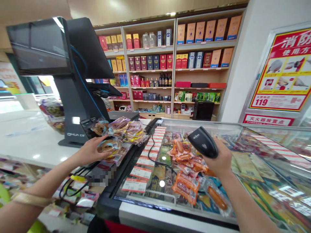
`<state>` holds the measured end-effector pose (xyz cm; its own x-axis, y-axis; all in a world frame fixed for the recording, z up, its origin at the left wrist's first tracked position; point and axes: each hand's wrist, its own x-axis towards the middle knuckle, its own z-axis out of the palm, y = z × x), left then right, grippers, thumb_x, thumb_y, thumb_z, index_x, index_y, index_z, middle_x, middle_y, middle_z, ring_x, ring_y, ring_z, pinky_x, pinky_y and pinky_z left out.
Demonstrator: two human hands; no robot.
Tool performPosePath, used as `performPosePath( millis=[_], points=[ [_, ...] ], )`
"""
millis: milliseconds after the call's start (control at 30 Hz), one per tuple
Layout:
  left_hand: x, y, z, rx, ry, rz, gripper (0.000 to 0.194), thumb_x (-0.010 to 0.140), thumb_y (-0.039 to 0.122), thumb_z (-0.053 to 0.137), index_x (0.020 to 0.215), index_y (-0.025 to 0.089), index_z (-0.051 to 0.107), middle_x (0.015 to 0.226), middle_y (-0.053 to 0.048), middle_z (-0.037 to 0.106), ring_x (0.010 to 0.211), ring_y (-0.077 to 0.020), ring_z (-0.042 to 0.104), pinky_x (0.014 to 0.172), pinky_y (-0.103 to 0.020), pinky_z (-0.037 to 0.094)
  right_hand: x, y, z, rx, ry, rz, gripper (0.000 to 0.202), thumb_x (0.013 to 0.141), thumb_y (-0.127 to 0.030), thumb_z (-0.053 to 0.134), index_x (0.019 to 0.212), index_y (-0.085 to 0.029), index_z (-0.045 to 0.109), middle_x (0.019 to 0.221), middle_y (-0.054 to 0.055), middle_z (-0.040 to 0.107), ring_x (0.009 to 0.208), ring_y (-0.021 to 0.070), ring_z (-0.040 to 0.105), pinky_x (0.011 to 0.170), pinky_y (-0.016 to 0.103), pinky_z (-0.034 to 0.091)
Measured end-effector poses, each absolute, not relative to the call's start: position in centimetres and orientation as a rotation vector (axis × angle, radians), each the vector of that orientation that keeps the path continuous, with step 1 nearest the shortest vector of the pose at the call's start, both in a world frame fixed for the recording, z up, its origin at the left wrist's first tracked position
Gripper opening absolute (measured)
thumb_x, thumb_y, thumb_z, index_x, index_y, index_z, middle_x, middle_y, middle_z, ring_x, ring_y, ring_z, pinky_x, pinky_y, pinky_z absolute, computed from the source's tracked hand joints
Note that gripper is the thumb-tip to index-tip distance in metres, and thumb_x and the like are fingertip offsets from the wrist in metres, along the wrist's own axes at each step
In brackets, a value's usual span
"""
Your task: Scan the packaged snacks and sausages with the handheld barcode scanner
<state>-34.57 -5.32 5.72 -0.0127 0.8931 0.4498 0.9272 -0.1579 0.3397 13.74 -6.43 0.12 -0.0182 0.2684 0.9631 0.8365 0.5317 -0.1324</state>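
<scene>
My right hand is wrapped around a black barcode scanner, held above the glass top of a freezer. On the left, my left hand grips a clear packet of brown, round food, fingers over its top and thumb along the near side. Right behind that packet lie more clear packets with yellow labels, in a pile beside the register. Orange sausage packs are spread on the freezer glass below the scanner. A single sausage in clear wrap lies nearest my right forearm.
A dark register with screens stands on the white counter. Red and white price labels run along the freezer's left side, with a black cable across them. Shelves of boxed goods line the back wall.
</scene>
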Motion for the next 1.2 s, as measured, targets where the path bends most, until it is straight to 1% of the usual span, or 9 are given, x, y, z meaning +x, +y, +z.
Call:
performPosePath(
  millis=[133,267,400,533,700,800,933,1100,1200],
  points=[
    [-35.1,-5.7,6.0,-2.233,-2.104,-0.959,0.058,0.042,0.055,0.076,0.091,0.024,0.069,0.098,-0.013,0.075,0.101,-0.0400,0.068,0.092,-0.049,0.052,13.7,-6.4,-0.1,-0.961,-1.615,-0.602,0.022,0.080,-0.042,0.065,0.078,-0.022,0.057,0.068,0.003,0.061,0.062,0.0193,0.059,0.057,0.029,0.040],
    [-35.1,-6.0,5.7,-2.160,-2.104,-0.946,0.055,0.041,0.051,0.076,0.090,0.025,0.069,0.094,-0.013,0.074,0.095,-0.0386,0.069,0.088,-0.047,0.054,13.7,-6.3,-0.1,-0.954,-1.638,-0.604,0.020,0.082,-0.041,0.063,0.080,-0.021,0.058,0.069,0.003,0.062,0.063,0.0195,0.060,0.058,0.029,0.041],
    [-34.9,-6.7,5.8,-2.120,-1.957,-0.882,0.059,0.042,0.047,0.076,0.096,0.026,0.069,0.093,-0.006,0.071,0.096,-0.0361,0.065,0.093,-0.048,0.051,13.7,-6.4,0.0,-0.955,-1.651,-0.620,0.017,0.082,-0.039,0.061,0.081,-0.022,0.058,0.069,0.003,0.063,0.064,0.0203,0.060,0.058,0.030,0.042],
    [-33.3,-8.1,6.8,-2.082,-1.755,-0.886,0.066,0.043,0.046,0.078,0.106,0.028,0.068,0.105,-0.007,0.066,0.106,-0.0373,0.058,0.102,-0.053,0.044,13.4,-6.6,0.3,-0.924,-1.759,-0.614,0.019,0.081,-0.040,0.061,0.084,-0.021,0.059,0.069,0.003,0.062,0.063,0.0200,0.059,0.059,0.030,0.041],
    [-29.0,-8.8,8.5,-2.132,-1.482,-0.753,0.067,0.060,0.039,0.073,0.124,0.025,0.061,0.126,-0.011,0.056,0.124,-0.0409,0.047,0.108,-0.058,0.035,11.8,-7.4,0.7,-0.878,-1.954,-0.520,0.020,0.078,-0.035,0.062,0.091,-0.020,0.062,0.076,0.004,0.065,0.069,0.0194,0.060,0.063,0.030,0.038],
    [-26.0,-8.4,9.1,-2.194,-1.314,-0.589,0.067,0.066,0.032,0.069,0.132,0.026,0.056,0.132,-0.012,0.053,0.128,-0.0396,0.044,0.108,-0.056,0.035,10.8,-8.1,0.9,-0.829,-2.012,-0.456,0.022,0.074,-0.028,0.062,0.094,-0.019,0.064,0.080,0.004,0.067,0.073,0.0195,0.061,0.068,0.030,0.039],
    [-22.6,-7.7,9.3,-2.240,-1.140,-0.441,0.073,0.067,0.021,0.068,0.138,0.025,0.050,0.136,-0.014,0.050,0.129,-0.0377,0.043,0.108,-0.054,0.036,10.1,-8.5,1.2,-0.849,-2.047,-0.415,0.023,0.073,-0.030,0.063,0.093,-0.019,0.065,0.077,0.003,0.066,0.071,0.0192,0.059,0.065,0.031,0.035],
    [-19.8,-7.4,9.5,-2.263,-1.018,-0.403,0.077,0.065,0.015,0.069,0.139,0.022,0.048,0.133,-0.017,0.050,0.127,-0.0386,0.043,0.105,-0.054,0.039,10.0,-8.3,1.0,-0.895,-2.080,-0.366,0.024,0.069,-0.027,0.061,0.092,-0.021,0.065,0.079,0.003,0.066,0.072,0.0193,0.059,0.066,0.031,0.034],
    [-19.2,-7.3,9.6,-2.272,-1.007,-0.402,0.079,0.064,0.015,0.069,0.139,0.025,0.045,0.134,-0.016,0.049,0.126,-0.0381,0.044,0.104,-0.055,0.041,9.9,-8.2,0.9,-0.938,-2.099,-0.353,0.025,0.066,-0.025,0.062,0.090,-0.021,0.065,0.079,0.002,0.066,0.071,0.0190,0.059,0.066,0.031,0.033]
  ],
)
